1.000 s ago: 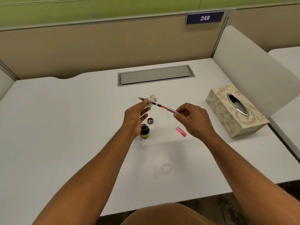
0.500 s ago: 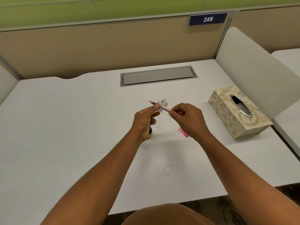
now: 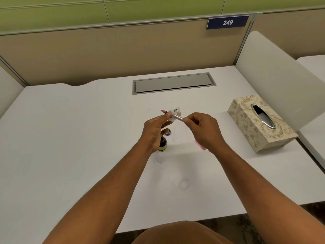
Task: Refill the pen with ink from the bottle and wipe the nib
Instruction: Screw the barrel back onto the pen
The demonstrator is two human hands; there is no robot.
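Observation:
A slim pink pen (image 3: 178,117) is held level above the white desk (image 3: 70,138), nib pointing left. My left hand (image 3: 155,131) pinches its front end together with a crumpled, ink-spotted white tissue (image 3: 175,112). My right hand (image 3: 204,131) grips the rear of the barrel. The small dark ink bottle (image 3: 162,144) with a yellow label stands under my left hand, partly hidden by it. Its cap (image 3: 168,132) lies just behind the bottle. A pink pen part (image 3: 200,145) lies on the desk below my right hand.
A patterned tissue box (image 3: 260,124) sits at the right of the desk. A grey cable hatch (image 3: 174,83) is set into the desk at the back. Partition walls stand behind and to the right. Faint ink smears mark the desk near the bottle.
My right hand has slid along the pen toward my left hand, covering most of the barrel. Both hands moved slightly right.

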